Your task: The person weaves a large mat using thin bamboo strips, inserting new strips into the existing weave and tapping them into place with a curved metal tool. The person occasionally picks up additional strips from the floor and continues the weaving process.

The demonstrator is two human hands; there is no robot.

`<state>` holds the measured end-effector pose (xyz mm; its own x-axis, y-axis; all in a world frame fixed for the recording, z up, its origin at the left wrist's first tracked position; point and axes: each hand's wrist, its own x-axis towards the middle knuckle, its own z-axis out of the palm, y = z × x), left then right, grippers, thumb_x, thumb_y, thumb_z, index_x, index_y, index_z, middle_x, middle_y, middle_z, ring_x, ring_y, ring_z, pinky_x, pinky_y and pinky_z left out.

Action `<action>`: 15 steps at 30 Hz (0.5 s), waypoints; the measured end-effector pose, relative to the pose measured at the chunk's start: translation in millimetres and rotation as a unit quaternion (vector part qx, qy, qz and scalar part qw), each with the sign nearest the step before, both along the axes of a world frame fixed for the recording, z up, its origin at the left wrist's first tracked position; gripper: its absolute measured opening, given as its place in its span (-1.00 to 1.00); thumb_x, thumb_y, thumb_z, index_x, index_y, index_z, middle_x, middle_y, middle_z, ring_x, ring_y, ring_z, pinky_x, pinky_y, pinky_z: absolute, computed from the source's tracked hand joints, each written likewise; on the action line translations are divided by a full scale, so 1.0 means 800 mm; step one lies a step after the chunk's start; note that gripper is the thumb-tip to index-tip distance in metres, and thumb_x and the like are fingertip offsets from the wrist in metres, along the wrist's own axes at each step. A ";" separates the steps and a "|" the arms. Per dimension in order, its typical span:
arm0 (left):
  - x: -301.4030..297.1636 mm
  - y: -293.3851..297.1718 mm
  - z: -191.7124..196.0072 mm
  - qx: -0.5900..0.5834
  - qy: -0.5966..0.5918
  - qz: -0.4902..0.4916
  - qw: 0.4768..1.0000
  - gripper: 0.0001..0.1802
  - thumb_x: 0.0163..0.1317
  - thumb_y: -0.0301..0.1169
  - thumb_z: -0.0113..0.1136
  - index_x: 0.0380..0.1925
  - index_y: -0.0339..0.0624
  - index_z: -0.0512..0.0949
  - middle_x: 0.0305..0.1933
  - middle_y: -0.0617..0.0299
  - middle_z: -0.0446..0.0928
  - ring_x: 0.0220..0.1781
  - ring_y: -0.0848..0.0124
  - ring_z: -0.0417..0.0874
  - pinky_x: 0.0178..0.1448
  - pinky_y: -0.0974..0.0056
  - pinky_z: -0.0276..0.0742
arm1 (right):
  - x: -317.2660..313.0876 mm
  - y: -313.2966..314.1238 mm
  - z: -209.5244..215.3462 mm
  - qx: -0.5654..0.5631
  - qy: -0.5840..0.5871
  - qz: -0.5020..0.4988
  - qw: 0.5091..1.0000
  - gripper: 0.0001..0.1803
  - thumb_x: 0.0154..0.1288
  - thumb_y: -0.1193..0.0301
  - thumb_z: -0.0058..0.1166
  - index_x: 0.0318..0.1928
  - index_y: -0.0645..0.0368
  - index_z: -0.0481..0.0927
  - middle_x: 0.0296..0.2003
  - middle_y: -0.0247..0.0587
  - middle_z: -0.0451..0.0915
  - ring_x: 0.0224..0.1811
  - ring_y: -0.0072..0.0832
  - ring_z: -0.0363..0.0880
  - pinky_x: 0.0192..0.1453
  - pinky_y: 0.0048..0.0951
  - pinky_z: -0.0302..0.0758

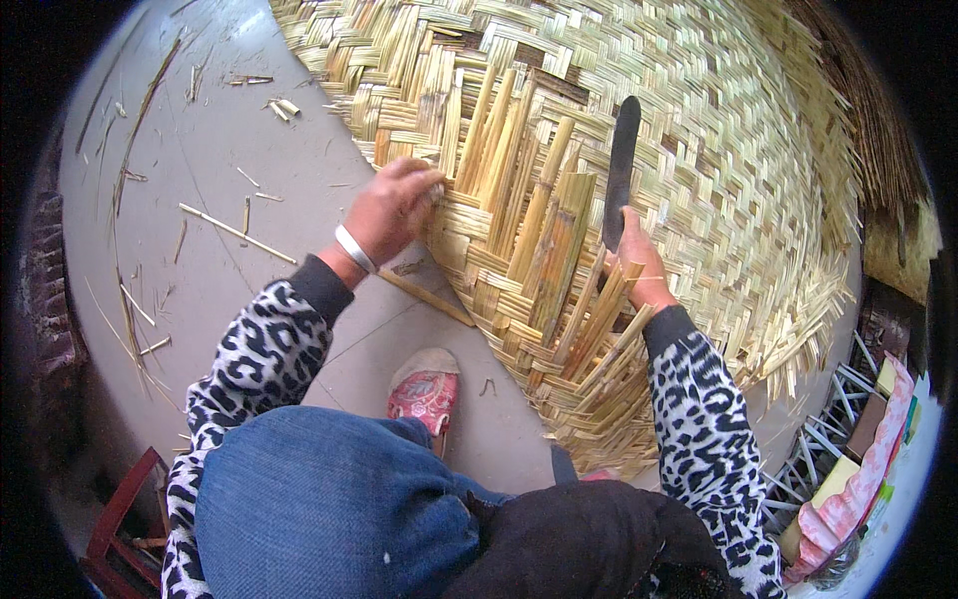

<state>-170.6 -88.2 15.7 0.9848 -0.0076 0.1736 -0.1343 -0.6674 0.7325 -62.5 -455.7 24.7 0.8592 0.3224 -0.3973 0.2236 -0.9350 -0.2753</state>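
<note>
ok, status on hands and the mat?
Left hand pressing strips at woven bamboo mat edge. Right hand gripping dark blade over mat. Loose strips bunched between hands.

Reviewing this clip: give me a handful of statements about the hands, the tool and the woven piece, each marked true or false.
1. The right hand holds a dark flat blade that points away from the person. True.
2. The left hand rests on the floor. False: it presses on the edge of the woven bamboo mat.
3. The left wrist bears a silver bangle. True.
4. The mat is woven from blue plastic strips. False: the strips are pale yellow bamboo.
5. Loose splints lie on the grey floor to the left of the mat. True.
</note>
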 end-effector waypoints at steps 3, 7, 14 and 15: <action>0.033 0.012 0.014 -0.027 0.011 0.025 0.999 -0.64 0.29 -0.41 0.23 0.08 -0.23 0.58 -0.12 0.00 0.67 -0.18 0.12 0.70 -0.05 0.19 0.63 | 0.003 0.003 0.000 0.028 0.011 0.006 1.000 -0.11 0.13 0.38 0.30 0.40 0.17 0.10 -0.13 0.26 0.54 -0.03 0.15 0.59 0.03 -0.01 0.52; 0.097 0.004 0.021 -0.197 0.168 0.069 0.963 -0.47 0.34 -0.38 0.23 0.28 -0.29 0.40 0.10 -0.01 0.61 -0.19 0.34 0.73 -0.17 0.31 0.67 | 0.004 0.004 0.012 0.041 -0.030 -0.058 0.997 -0.14 0.07 0.42 0.28 0.37 0.03 0.15 -0.16 0.22 0.56 -0.10 0.16 0.62 -0.03 0.02 0.52; 0.150 0.009 0.031 -0.383 0.420 0.021 0.822 -0.56 0.25 -0.31 0.38 0.03 -0.30 0.48 -0.34 0.32 0.56 -0.54 0.59 0.62 -0.50 0.45 0.56 | 0.019 0.012 0.097 0.075 -0.024 -0.165 0.983 -0.38 0.09 0.36 0.23 0.21 0.02 0.40 -0.27 -0.04 0.68 -0.26 -0.15 0.69 -0.09 -0.23 0.58; 0.150 0.009 0.031 -0.348 0.436 0.017 0.830 -0.71 0.21 -0.29 0.43 -0.25 -0.22 0.54 -0.45 0.38 0.55 -0.64 0.61 0.56 -0.57 0.47 0.51 | 0.017 0.018 0.120 0.140 0.009 -0.168 0.976 -0.40 0.14 0.37 0.22 0.23 0.04 0.41 -0.33 -0.19 0.62 -0.34 -0.34 0.62 -0.18 -0.34 0.54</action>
<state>-50.6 -81.2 40.1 0.7358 -0.1742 -0.6544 0.6596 -0.0347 0.7508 -49.1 -441.1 121.0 0.9291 0.1224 -0.3490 -0.0889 -0.8420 -0.5322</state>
